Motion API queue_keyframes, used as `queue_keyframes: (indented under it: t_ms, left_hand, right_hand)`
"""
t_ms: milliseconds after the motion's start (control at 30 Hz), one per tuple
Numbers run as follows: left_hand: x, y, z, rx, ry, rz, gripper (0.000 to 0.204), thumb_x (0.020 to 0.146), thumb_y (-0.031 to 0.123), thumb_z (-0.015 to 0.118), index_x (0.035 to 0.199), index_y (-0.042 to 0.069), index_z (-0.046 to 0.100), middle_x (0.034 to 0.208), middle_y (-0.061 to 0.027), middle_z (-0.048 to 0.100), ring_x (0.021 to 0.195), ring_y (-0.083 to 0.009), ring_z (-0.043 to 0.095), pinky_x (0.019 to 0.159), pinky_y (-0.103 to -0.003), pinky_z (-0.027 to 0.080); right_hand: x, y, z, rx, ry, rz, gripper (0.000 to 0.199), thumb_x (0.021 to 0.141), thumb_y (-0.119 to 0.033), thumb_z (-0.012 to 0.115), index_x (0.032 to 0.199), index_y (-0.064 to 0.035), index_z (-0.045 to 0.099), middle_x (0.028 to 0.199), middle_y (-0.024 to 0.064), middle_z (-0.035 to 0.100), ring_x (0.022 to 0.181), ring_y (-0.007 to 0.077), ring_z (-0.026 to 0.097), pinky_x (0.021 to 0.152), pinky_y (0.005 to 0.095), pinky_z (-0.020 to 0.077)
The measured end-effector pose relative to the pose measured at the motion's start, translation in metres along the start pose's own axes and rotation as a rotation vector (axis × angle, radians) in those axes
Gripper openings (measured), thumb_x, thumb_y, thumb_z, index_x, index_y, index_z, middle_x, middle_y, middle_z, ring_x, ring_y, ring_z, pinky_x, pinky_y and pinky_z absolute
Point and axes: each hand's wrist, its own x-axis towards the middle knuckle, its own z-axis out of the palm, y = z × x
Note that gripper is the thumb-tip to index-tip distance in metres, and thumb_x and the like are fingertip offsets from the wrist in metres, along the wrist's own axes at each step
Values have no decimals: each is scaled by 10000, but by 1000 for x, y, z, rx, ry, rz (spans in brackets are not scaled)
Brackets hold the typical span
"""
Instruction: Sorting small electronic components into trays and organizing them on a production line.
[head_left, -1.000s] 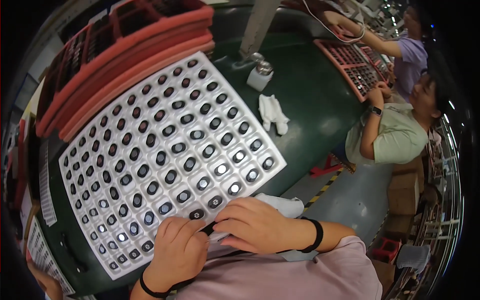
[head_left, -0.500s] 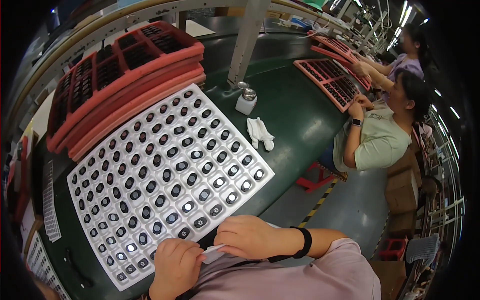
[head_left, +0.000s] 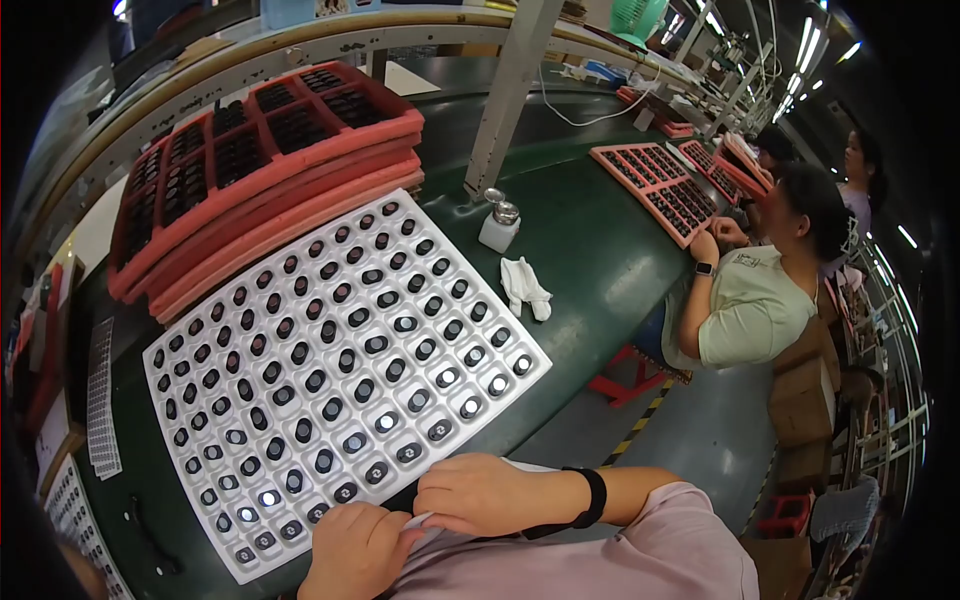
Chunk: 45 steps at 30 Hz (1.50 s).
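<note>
Pinching a small white piece (head_left: pixel 418 521) in closed fingers, my left hand (head_left: pixel 352 550) and right hand (head_left: pixel 487 495) meet by the tray's (head_left: pixel 443 404) near edge.

1. The left hand (head_left: pixel 358 548) and right hand (head_left: pixel 488 496) hold a thin white piece (head_left: pixel 418 521).
2. A white tray (head_left: pixel 541 361) of dark parts (head_left: pixel 376 472) lies beyond them.
3. Red trays (head_left: pixel 300 187) are stacked behind it.

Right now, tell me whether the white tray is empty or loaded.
Loaded: dark oval pieces sit in rows across the white tray. Whether every pocket is filled, I cannot tell: the left hand overlaps its near edge.
</note>
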Motion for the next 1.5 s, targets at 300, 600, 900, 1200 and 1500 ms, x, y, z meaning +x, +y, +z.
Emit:
queue_keyframes:
  t_ms: [300,600,900,1200,1500]
  left_hand:
    - [-2,-6,-8,100,81,74,220,729,193,786,877,105,650,674,-21,570,600,-227,563,526,-348,402]
    - [-10,-9,-27,124,132,88,245,703,193,802,879,110,654,657,-13,562,567,-223,554,506,-336,387]
    - [-18,-13,-27,89,133,55,229,715,190,796,875,104,656,650,-20,567,557,-239,553,508,-361,385]
    - [-26,-16,-27,84,144,17,203,720,186,792,854,105,663,636,-24,560,557,-235,554,508,-360,381]
    - [-36,-18,-30,73,69,-16,199,723,193,791,867,116,679,619,-15,545,543,-223,549,490,-352,371]
  right_hand:
    - [5,-2,8,66,-42,-5,214,858,-183,688,1015,-62,608,960,84,600,902,286,601,770,389,498]
    - [-3,1,-3,66,-138,68,454,880,-217,687,1287,-59,561,1165,113,618,1066,291,598,902,379,497]
    - [-17,-2,-13,109,-265,132,591,913,-291,652,1415,-59,444,1256,144,571,1143,306,560,972,407,451]
    - [-20,2,-10,105,-326,164,589,935,-310,623,1428,-63,417,1271,147,562,1145,315,560,968,415,454]
    - [-20,9,-4,234,-445,177,473,958,-287,588,1360,-71,465,1204,144,608,1064,333,609,879,423,511]
